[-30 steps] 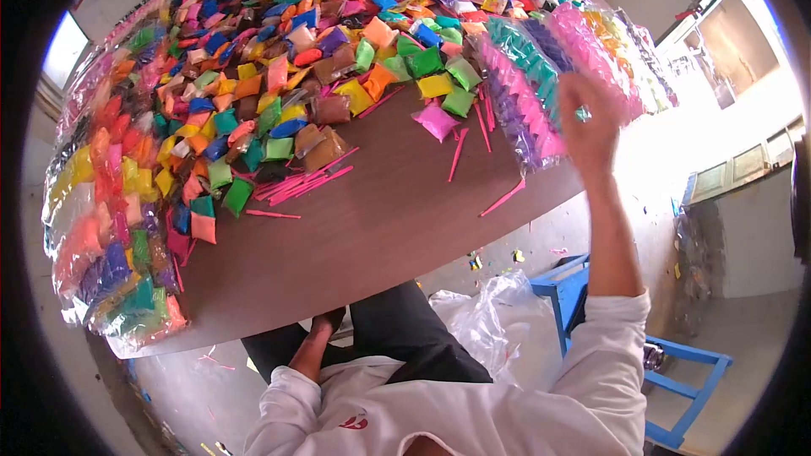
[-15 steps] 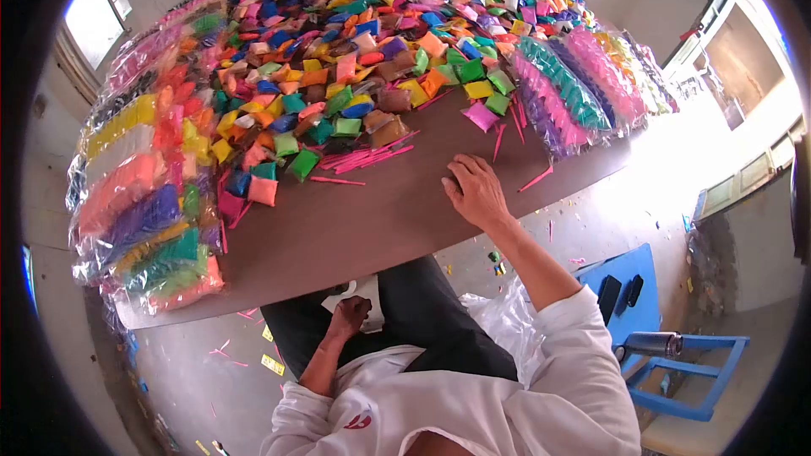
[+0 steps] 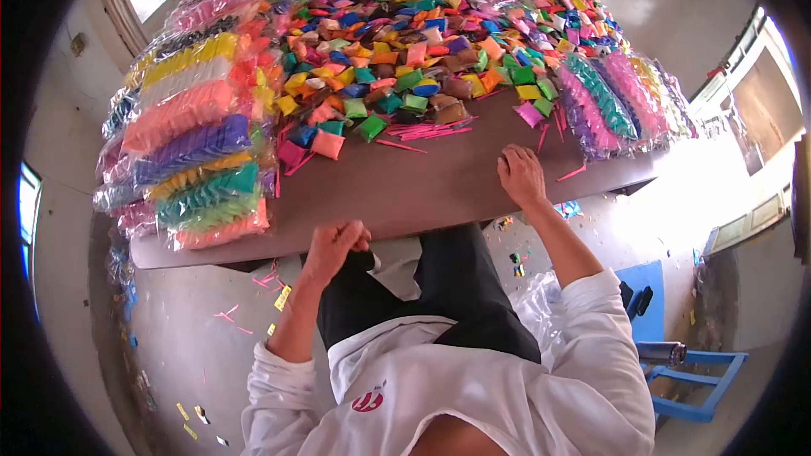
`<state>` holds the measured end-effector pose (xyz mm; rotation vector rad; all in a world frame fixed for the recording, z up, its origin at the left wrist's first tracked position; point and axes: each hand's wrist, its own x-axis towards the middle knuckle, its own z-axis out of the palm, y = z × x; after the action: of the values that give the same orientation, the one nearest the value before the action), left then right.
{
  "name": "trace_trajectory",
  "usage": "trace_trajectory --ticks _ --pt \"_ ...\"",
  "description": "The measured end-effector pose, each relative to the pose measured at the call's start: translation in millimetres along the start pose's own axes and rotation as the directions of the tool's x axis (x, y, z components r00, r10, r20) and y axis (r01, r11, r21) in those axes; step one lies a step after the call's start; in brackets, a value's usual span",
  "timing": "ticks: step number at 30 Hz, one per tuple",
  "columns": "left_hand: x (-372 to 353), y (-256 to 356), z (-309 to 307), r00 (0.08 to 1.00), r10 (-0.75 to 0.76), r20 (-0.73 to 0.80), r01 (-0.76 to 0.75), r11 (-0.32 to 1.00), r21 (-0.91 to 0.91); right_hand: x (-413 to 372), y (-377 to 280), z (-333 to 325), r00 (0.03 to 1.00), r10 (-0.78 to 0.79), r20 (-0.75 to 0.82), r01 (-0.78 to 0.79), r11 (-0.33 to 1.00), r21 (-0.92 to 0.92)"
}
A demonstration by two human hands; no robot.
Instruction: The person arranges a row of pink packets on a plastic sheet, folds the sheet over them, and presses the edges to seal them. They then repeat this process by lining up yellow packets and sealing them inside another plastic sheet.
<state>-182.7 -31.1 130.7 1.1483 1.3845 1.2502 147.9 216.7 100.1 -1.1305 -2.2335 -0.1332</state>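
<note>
My left hand [image 3: 334, 251] is at the table's front edge, above my lap. Its fingers are curled together, and whatever may be inside them is hidden. Just beyond it, a white piece [image 3: 400, 274] shows between my dark trouser legs. My right hand [image 3: 521, 176] rests on the brown tabletop [image 3: 397, 194], fingers loosely bent and holding nothing I can see. Near it lie thin pink sticks [image 3: 572, 173] and a magenta packet [image 3: 530, 114]. Another bunch of pink sticks [image 3: 431, 130] lies to its left, beside a heap of small colourful packets [image 3: 422, 51].
Clear bags of sorted coloured packets [image 3: 194, 143] are stacked along the table's left side. More filled bags [image 3: 612, 105] lie at the right. A blue stool [image 3: 697, 384] with a dark cylinder [image 3: 661, 353] stands at lower right. Scraps litter the floor.
My left hand has risen from my lap up to the table's edge. My right hand stays on the tabletop near the pink sticks. The whole view has shifted.
</note>
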Motion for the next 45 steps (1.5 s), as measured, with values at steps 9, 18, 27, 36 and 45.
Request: trace_trajectory --ticks 9,18,27,36,45 --pt "59 12 -38 0.936 0.196 -0.291 -0.107 0.949 0.296 2 0 2 1.000 0.018 0.010 -0.018 0.999 -0.031" --pt "93 -22 -13 0.854 0.516 -0.069 -0.104 0.299 0.948 2 -1 1 0.999 0.034 -0.017 -0.034 0.999 -0.005" --pt "96 -17 -10 0.876 0.478 -0.057 -0.104 0.303 0.947 5 -3 -6 0.998 0.059 0.027 -0.059 0.998 0.001" --pt "97 -16 -5 0.887 0.459 -0.057 -0.071 0.257 0.964 9 20 -1 0.993 0.083 -0.086 -0.061 0.972 0.227" --pt "97 -16 -5 0.891 0.445 -0.090 -0.053 0.297 0.953 126 151 4 0.922 0.370 -0.115 -0.363 0.929 0.072"
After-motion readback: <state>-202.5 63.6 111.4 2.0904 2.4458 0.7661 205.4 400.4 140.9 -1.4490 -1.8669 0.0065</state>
